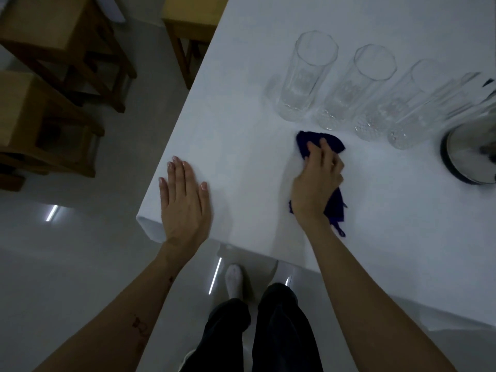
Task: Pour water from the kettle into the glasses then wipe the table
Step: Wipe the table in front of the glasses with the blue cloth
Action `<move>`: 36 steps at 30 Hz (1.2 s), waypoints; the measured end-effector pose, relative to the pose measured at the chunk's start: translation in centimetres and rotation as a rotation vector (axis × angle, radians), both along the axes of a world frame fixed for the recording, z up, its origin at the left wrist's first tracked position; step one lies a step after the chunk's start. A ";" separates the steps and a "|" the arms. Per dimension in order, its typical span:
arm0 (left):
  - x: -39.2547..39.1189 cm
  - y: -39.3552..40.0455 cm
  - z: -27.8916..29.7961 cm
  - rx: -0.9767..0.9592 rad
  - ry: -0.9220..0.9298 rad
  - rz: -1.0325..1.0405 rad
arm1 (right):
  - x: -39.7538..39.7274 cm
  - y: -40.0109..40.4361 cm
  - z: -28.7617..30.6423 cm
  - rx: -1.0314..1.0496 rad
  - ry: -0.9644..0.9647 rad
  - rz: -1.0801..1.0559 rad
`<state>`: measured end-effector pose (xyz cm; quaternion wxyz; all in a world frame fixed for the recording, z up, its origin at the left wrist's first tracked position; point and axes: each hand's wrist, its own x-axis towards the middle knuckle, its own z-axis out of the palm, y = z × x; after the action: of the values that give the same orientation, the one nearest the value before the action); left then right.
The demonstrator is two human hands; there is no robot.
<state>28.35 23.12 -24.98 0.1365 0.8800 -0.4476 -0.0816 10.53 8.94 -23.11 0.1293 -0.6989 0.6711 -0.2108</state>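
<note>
Several tall clear glasses stand in a row on the white table (241, 130), from the leftmost glass (306, 76) to the rightmost glass (418, 114). A steel kettle (472, 154) sits at the right edge of the view, partly cut off. My right hand (318, 181) is shut on a dark blue cloth (330, 142) and presses it on the table just in front of the glasses. My left hand (183, 202) lies flat and open on the table near its front left corner. The water level in the glasses is hard to tell.
Wooden chairs (61, 49) stand on the glossy floor left of the table, and another chair (193, 20) is at its far edge. My legs and feet are below the table's front edge (241, 247).
</note>
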 end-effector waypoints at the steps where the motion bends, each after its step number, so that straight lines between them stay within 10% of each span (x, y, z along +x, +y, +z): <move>1: 0.0 0.1 -0.1 -0.005 -0.006 -0.004 | 1.3 0.0 0.0 0.006 0.004 0.039; 13: 0.0 0.1 0.1 -0.019 0.001 -0.005 | 4.4 0.0 -0.5 -0.054 -0.101 0.775; 28: 0.0 0.1 0.3 -0.045 0.018 0.000 | 0.1 3.9 -0.7 -0.132 0.085 1.091; 36: 0.0 0.1 0.3 -0.037 0.030 -0.001 | 2.1 3.2 -0.6 -0.109 0.044 0.816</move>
<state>28.32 23.23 -24.70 0.1595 0.8757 -0.4475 -0.0863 12.62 12.10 -23.68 0.1506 -0.9178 0.3295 -0.1626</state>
